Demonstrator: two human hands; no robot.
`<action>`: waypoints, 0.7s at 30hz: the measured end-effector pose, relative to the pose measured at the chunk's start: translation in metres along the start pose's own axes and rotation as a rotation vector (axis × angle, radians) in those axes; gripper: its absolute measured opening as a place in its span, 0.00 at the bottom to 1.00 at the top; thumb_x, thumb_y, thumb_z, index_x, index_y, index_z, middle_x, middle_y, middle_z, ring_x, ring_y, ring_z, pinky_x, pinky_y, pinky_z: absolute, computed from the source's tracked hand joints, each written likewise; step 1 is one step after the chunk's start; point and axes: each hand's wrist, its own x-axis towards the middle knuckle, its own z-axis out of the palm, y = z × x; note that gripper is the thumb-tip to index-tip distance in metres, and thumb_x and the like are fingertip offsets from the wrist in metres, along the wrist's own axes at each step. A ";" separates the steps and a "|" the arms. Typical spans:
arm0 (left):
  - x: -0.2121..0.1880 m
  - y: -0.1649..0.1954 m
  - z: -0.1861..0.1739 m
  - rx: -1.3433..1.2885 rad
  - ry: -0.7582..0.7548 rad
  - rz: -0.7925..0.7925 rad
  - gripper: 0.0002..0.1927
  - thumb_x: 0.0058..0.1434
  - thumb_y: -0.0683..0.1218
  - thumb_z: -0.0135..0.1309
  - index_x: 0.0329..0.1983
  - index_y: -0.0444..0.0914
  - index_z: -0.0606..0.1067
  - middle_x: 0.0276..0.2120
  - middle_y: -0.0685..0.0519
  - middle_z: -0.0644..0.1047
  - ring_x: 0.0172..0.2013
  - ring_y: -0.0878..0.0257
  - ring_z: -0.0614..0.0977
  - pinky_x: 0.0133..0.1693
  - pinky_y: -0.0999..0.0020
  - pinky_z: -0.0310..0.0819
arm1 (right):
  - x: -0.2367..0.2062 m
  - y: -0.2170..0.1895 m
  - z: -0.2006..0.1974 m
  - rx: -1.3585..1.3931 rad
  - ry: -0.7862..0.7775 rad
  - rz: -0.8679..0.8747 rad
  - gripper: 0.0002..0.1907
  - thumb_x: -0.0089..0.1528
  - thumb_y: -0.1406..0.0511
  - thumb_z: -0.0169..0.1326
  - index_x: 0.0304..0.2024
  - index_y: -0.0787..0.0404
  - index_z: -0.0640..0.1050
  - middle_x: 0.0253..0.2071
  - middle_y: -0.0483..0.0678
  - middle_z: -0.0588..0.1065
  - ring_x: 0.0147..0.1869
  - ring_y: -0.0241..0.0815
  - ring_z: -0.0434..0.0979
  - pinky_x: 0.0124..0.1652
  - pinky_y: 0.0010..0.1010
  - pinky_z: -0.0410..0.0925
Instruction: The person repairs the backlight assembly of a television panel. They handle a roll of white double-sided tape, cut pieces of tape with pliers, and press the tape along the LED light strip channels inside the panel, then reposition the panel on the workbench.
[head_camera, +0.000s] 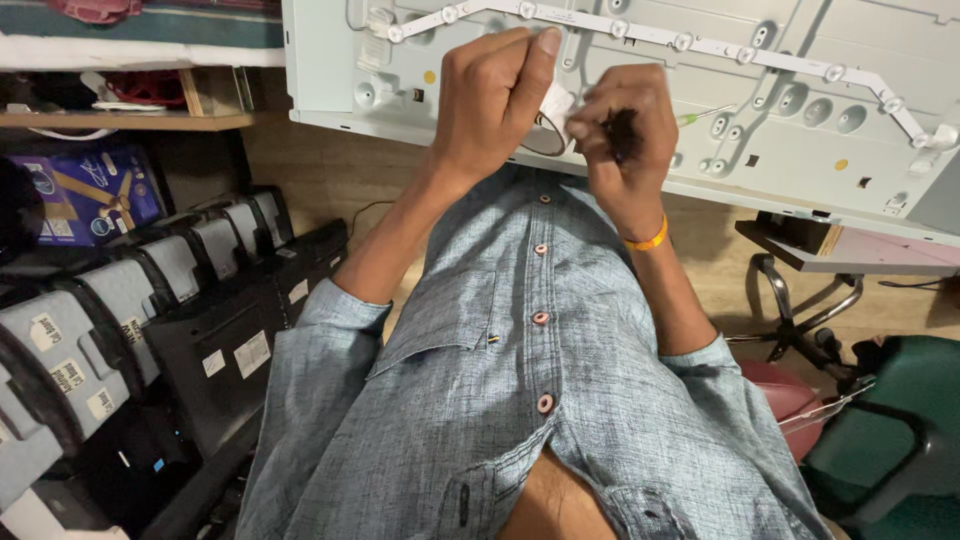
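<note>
A blue-grey buttoned shirt (520, 400) fills the near view. At the far left, grey and black flat screens (150, 310) stand in a row under a wooden shelf (120, 120). The left hand (490, 95) and the right hand (625, 135), with an orange wristband (648, 241), together pinch a small white piece (556, 103). Behind them lies a pale metal panel (780, 140) carrying a white light strip (700, 45); a green chair (900, 430) sits at near right

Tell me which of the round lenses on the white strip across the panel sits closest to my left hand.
The lens just above the left hand's raised fingertip; the other lenses lie farther along the strip.
</note>
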 end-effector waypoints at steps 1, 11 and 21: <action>0.000 -0.001 -0.002 0.012 -0.004 0.019 0.23 0.77 0.47 0.47 0.25 0.32 0.69 0.20 0.47 0.67 0.22 0.52 0.70 0.29 0.56 0.61 | 0.003 -0.003 -0.001 0.036 -0.002 0.062 0.14 0.61 0.82 0.53 0.45 0.67 0.69 0.46 0.48 0.68 0.37 0.32 0.73 0.35 0.23 0.70; 0.001 0.005 -0.009 0.155 0.036 0.118 0.21 0.76 0.48 0.47 0.26 0.34 0.72 0.21 0.48 0.69 0.25 0.49 0.72 0.32 0.54 0.64 | 0.009 -0.012 -0.003 0.027 -0.105 -0.013 0.08 0.68 0.84 0.58 0.44 0.71 0.79 0.48 0.49 0.71 0.44 0.34 0.75 0.42 0.25 0.72; -0.017 -0.004 0.006 -0.125 0.074 -0.102 0.25 0.77 0.49 0.45 0.23 0.30 0.66 0.18 0.48 0.63 0.19 0.58 0.65 0.28 0.58 0.57 | -0.011 0.000 0.015 -0.337 0.062 -0.169 0.12 0.61 0.83 0.54 0.42 0.66 0.74 0.45 0.51 0.68 0.42 0.42 0.70 0.35 0.28 0.65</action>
